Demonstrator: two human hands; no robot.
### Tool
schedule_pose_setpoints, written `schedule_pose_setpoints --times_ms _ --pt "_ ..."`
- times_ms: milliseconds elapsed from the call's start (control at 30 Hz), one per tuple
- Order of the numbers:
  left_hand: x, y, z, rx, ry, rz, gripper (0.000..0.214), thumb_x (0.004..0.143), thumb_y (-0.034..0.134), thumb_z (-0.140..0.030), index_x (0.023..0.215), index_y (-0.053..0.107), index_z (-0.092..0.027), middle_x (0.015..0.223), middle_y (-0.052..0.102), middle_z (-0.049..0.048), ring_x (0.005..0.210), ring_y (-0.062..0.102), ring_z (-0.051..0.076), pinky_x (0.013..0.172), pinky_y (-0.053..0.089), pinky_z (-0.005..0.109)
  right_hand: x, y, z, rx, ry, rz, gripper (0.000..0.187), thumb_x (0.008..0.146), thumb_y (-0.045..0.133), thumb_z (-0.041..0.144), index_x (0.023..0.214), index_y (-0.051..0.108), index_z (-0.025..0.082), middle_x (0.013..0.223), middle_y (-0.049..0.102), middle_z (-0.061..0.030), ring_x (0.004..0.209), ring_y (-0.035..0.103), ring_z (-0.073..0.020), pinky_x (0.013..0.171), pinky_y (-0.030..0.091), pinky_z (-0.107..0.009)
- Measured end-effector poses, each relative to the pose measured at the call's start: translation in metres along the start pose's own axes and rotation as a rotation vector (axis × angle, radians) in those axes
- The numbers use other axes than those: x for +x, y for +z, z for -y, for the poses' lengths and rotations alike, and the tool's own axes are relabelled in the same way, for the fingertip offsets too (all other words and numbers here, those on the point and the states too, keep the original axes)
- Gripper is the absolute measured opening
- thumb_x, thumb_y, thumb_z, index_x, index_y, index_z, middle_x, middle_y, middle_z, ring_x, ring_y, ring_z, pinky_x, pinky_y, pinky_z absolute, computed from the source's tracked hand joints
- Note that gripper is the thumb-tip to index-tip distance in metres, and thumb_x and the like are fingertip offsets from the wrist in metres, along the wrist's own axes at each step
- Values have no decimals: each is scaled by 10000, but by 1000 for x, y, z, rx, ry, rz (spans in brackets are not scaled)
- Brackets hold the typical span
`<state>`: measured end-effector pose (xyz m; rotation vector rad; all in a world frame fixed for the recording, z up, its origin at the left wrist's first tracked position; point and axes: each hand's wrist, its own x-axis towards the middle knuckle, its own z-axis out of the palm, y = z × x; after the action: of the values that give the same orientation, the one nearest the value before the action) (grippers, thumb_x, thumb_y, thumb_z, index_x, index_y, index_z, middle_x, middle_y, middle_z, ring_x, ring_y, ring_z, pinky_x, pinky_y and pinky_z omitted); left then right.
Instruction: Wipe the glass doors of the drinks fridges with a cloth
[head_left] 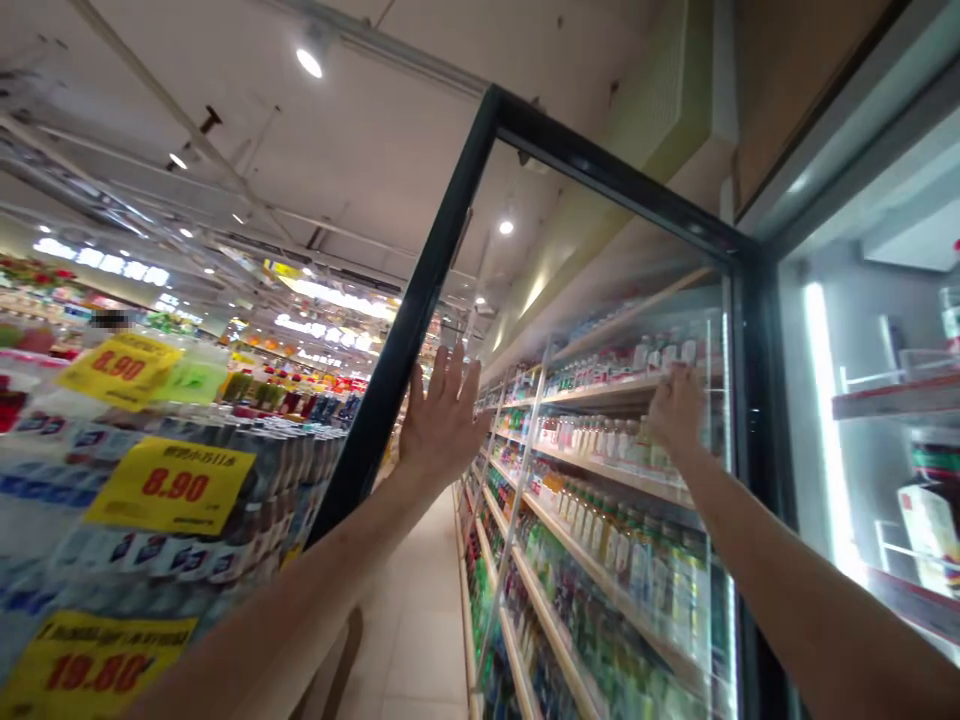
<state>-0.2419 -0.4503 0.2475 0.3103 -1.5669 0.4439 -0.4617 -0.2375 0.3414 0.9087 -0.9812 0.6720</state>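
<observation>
Open black-framed glass cooler door [420, 290]

Black-framed glass fridge door [615, 300] blocks forward reach.
Right of the right hand [677, 408], the lit white fridge interior [862, 450] lies open.

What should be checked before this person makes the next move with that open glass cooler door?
1. The left hand lies flat on the glass door, fingers spread: ok.
2. The right hand is against the glass near the hinge side: ok, though its fingers are blurred.
3. The door is swung out from the cooler: ok.
4. The bottle display stands apart from the door's dark frame: ok.
5. Goods on the cooler shelf sit back behind the door line: cannot tell.
</observation>
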Motion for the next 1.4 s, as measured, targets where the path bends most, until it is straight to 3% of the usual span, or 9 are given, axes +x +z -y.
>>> schedule_pose_setpoints --times_ms 133,267,533,633,800,1033,1133,1267,1400 --pt "2 -4 -3 16 14 13 547 900 382 -368 1376 317 -109 1490 208 163 1395 107 291 1109 118 522 -6 16 75 -65 52 179 447 850 335 152 1276 470 150 1353 455 -137 1300 349 -282 1043 304 -517" --pt "-3 -10 2 1 56 -2 529 894 392 -362 1362 350 -118 1477 251 157 1390 145 282 1112 144 507 -25 23 152 47 -381 488 566 810 402 111 1352 390 274 1424 394 -8 1371 224 -208 1111 209 -464" --pt "-7 -14 12 -32 97 36 527 883 418 -370 1366 352 -169 1485 254 114 1390 159 260 1113 185 470 -25 -13 40 -158 431 235 502 816 300 134 1281 458 30 1361 431 -195 1279 361 -293 1053 278 -500" --pt "-9 -13 8 -46 74 37 519 900 374 -378 1367 349 -152 1490 239 117 1394 140 255 1119 160 480 -41 -8 67 -158 401 259 510 825 298 148 1310 435 71 1403 391 -150 1326 297 -268 1071 268 -473" --pt "-8 -11 9 -91 82 25 519 918 329 -385 1376 319 -140 1505 206 99 1399 114 246 1120 138 489 -83 -5 116 -33 -127 426 496 825 375 144 1299 463 258 1412 408 -2 1375 208 -182 1107 239 -410" --pt "-39 -11 1 -128 62 30 546 908 354 -416 1390 299 -166 1508 191 103 1399 106 267 1122 121 518 -113 -42 5 -218 446 149 492 859 267 186 1254 484 -12 1350 427 -234 1296 344 -284 1055 275 -500" --pt "-62 -12 -6 -127 81 51 548 905 365 -411 1390 298 -166 1497 221 115 1396 120 277 1115 110 543 -132 -38 39 -170 399 184 511 846 291 184 1310 441 32 1405 379 -181 1328 303 -256 1077 273 -456" --pt "-70 -13 -7 -150 79 75 549 883 406 -413 1379 329 -191 1488 248 113 1393 140 278 1118 105 538 -160 -38 116 -27 75 341 470 840 364 173 1285 494 252 1393 435 -14 1338 294 -181 1071 309 -381" --pt "-69 -12 -5 -127 86 85 534 884 404 -391 1379 334 -201 1493 235 103 1397 132 258 1126 105 511 -177 -52 92 -136 201 296 469 840 383 187 1296 482 230 1394 432 -55 1334 301 -214 1065 303 -443"
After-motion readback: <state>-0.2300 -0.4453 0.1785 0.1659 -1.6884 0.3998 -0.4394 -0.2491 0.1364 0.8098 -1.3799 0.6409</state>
